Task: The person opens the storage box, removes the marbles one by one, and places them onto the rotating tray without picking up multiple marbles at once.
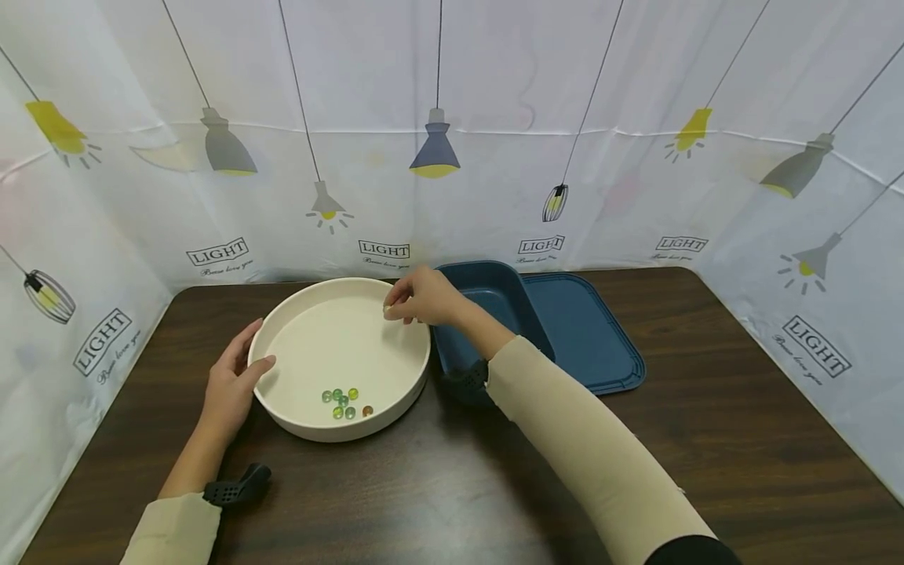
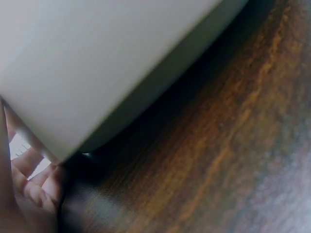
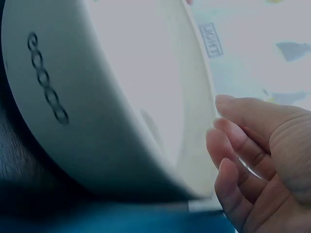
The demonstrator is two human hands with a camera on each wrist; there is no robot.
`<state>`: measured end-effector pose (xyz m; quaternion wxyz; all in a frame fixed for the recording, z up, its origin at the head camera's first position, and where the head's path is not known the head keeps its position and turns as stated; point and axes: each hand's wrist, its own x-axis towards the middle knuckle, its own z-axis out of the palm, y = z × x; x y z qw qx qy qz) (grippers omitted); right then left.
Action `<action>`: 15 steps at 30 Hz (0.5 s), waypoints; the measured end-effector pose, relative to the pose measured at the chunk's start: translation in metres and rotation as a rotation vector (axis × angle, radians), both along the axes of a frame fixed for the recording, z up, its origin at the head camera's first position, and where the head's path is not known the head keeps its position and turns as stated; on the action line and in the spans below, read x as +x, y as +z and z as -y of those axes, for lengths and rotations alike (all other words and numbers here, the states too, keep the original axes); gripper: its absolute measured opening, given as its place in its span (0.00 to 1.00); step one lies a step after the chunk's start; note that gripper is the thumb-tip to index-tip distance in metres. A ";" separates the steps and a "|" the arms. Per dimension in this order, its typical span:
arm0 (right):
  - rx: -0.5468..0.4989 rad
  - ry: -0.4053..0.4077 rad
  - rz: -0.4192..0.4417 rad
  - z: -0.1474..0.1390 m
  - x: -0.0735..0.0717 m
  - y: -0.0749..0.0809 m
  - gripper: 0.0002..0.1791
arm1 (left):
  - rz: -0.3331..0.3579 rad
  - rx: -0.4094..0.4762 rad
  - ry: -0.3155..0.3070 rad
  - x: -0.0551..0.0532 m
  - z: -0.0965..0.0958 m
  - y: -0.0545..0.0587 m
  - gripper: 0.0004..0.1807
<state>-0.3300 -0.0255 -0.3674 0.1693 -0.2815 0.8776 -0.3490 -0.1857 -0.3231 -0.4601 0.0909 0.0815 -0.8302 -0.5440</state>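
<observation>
A round cream tray (image 1: 318,337) with a raised rim sits on the table. Several small glass marbles (image 1: 353,393), greenish, yellowish and one amber, are gathered on its near side. My left hand (image 1: 231,384) grips the tray's left rim, thumb over the inside and fingers around the outer wall; the left wrist view shows the fingers (image 2: 36,187) against that wall. Over the tray's right part, my right hand (image 1: 424,298) pinches a small pale marble (image 1: 386,309) between thumb and fingertips. In the right wrist view this marble is mostly hidden by the fingers.
Right of the tray stands a deep blue rectangular container (image 1: 487,275), partly behind my right forearm. A flat blue lid or tray (image 1: 582,333) lies beside it. A white curtain (image 1: 487,71) printed with lamps hangs behind the dark wooden table (image 1: 706,392).
</observation>
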 end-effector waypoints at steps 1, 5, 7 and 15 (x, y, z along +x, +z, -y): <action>0.008 0.006 0.002 0.004 0.002 -0.002 0.07 | 0.000 -0.004 0.000 0.000 0.000 0.000 0.35; 0.056 0.036 -0.012 0.018 0.008 -0.008 0.06 | -0.003 -0.003 0.001 0.000 0.000 0.000 0.35; 0.084 0.051 -0.015 0.025 0.012 -0.011 0.05 | -0.005 -0.002 0.001 0.000 0.000 0.000 0.35; 0.110 0.070 -0.009 0.042 0.018 -0.022 0.03 | -0.005 0.008 0.001 0.000 0.000 0.000 0.34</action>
